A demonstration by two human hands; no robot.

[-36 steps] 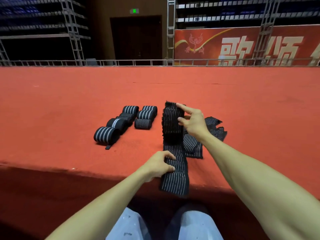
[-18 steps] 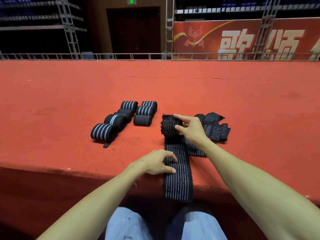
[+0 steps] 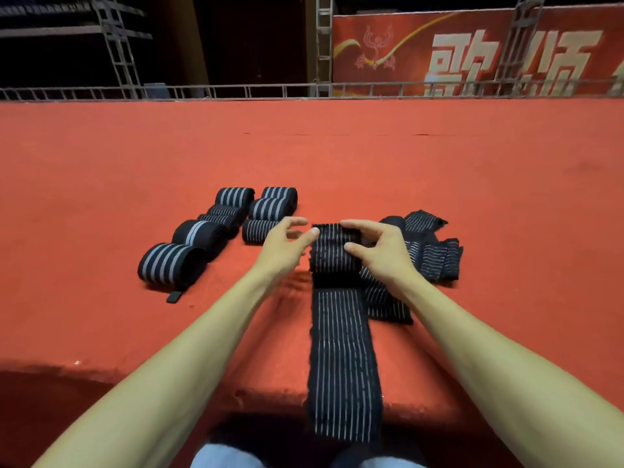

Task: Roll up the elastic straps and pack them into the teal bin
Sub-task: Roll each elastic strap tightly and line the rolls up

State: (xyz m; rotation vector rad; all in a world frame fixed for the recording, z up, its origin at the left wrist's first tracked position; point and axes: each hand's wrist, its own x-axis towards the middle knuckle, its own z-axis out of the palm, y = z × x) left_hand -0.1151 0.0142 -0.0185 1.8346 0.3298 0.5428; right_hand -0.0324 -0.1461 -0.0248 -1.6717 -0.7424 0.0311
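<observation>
My left grip (image 3: 282, 248) has left the flat run of the strap (image 3: 342, 359) near the platform (image 3: 135, 332) edge and come up to the left side of the roll (image 3: 332, 255), fingers spread and blurred, thumb tip at the roll's edge. The strap end that my right grip (image 3: 381, 251) held up tall a second ago is now turned down into a low roll. The right grip now curls over it, fingers on top and thumb on the near face. The strap's tail now lies unpinned behind both grips.

rolled straps (image 3: 202, 234) crowd left, loose straps (image 3: 432, 253) right, open carpet (image 3: 337, 157) beyond
</observation>
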